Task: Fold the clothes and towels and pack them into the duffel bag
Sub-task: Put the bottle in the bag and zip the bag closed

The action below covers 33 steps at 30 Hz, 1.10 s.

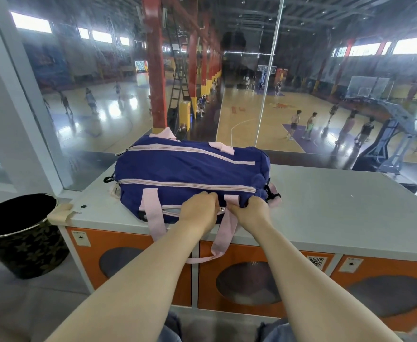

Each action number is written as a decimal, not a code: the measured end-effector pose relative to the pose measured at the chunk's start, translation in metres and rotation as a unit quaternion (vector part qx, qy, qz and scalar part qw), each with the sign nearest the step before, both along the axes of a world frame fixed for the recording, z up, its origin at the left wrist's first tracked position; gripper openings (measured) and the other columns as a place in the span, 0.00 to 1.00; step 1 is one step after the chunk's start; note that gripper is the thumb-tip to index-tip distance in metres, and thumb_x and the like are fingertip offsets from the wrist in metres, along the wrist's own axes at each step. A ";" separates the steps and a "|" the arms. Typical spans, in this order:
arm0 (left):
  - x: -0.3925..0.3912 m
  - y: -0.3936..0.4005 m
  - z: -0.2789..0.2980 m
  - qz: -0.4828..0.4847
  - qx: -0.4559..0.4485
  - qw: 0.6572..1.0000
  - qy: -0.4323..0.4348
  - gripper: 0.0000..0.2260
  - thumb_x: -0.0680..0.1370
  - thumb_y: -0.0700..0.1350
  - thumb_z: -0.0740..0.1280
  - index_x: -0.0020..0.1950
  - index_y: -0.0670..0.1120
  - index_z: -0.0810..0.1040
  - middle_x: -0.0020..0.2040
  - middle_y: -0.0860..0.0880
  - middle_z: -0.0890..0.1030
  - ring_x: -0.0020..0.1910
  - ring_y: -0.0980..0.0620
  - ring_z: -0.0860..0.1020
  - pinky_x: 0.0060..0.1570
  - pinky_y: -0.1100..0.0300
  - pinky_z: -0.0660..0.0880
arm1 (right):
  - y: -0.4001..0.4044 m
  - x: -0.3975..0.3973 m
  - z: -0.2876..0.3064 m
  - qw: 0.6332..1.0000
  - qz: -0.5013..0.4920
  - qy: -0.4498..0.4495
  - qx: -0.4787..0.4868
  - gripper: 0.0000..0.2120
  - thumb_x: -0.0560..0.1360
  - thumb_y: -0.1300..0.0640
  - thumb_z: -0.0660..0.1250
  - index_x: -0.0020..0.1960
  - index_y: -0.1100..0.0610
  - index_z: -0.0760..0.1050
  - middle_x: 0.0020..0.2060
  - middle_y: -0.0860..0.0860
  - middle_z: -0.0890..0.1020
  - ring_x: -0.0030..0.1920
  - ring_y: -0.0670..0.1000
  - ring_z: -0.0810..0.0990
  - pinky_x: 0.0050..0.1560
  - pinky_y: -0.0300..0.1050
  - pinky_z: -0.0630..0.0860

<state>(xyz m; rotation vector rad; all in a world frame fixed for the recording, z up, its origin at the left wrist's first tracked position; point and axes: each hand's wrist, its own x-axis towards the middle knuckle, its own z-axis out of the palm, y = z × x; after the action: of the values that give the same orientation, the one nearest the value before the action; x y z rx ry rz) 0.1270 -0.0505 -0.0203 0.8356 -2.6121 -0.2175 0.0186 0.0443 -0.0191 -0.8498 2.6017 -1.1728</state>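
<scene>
Duffel bag (190,174), navy with pale pink trim, lay lengthwise on the grey countertop (326,206), its near side overhanging the front edge slightly and one pink carry strap (223,239) dangling down over the orange cabinet fronts (138,262). Both hands met at the bag's near side. The left hand (197,211) was closed in a pinch around what looked like the metal zipper pull (223,209), while the right hand (250,211) gripped a fold of the navy fabric just beside it. No clothes or towels lay in sight, and the two long zips on top appeared closed, so this was probably either closing a side pocket or opening it; which, I could not tell.

To work the zip well, the fabric hand should have kept the cloth taut in line with the teeth, while the pull travelled straight along the track, low and steady, with the strap base kept clear of the slider.

A dark patterned bin (19,233) stood on the floor to the left, well apart from the bag. Beyond the glass, a basketball hall spread below.
</scene>
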 end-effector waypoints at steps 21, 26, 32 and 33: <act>0.054 -0.038 0.005 0.056 -0.014 0.998 -0.011 0.04 0.79 0.47 0.65 0.53 0.50 0.76 0.49 0.50 0.78 0.48 0.50 0.75 0.48 0.55 0.76 | 0.001 -0.003 0.004 0.999 0.002 -0.034 -0.027 0.12 0.73 0.47 0.71 0.43 0.56 0.75 0.34 0.49 0.77 0.37 0.48 0.76 0.32 0.38 0.69; 0.071 -0.046 0.006 0.086 -0.007 0.996 0.005 0.06 0.78 0.48 0.66 0.53 0.49 0.75 0.49 0.51 0.78 0.47 0.52 0.76 0.42 0.59 0.74 | 0.000 -0.003 0.003 0.999 0.000 -0.035 -0.024 0.12 0.73 0.48 0.71 0.41 0.55 0.73 0.35 0.50 0.76 0.39 0.51 0.77 0.39 0.44 0.74; 0.088 -0.057 0.005 0.129 0.027 0.991 0.022 0.05 0.77 0.46 0.65 0.51 0.47 0.76 0.48 0.49 0.79 0.43 0.51 0.76 0.41 0.57 0.76 | 0.000 -0.003 0.003 0.999 -0.005 -0.045 -0.030 0.12 0.73 0.48 0.71 0.45 0.56 0.74 0.36 0.50 0.76 0.41 0.52 0.77 0.39 0.44 0.75; 0.092 -0.060 0.004 0.137 0.029 0.990 0.022 0.05 0.78 0.45 0.65 0.52 0.47 0.76 0.48 0.49 0.80 0.42 0.52 0.76 0.40 0.58 0.75 | -0.001 -0.003 0.003 0.999 -0.006 -0.045 -0.028 0.12 0.73 0.48 0.71 0.45 0.56 0.74 0.37 0.50 0.77 0.42 0.53 0.78 0.40 0.45 0.75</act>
<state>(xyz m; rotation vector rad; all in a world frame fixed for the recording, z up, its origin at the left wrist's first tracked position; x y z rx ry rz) 0.2185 -0.1102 -0.0158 1.1828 -2.4267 -0.2324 0.0152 0.0437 -0.0164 -0.7745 2.5162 -1.2629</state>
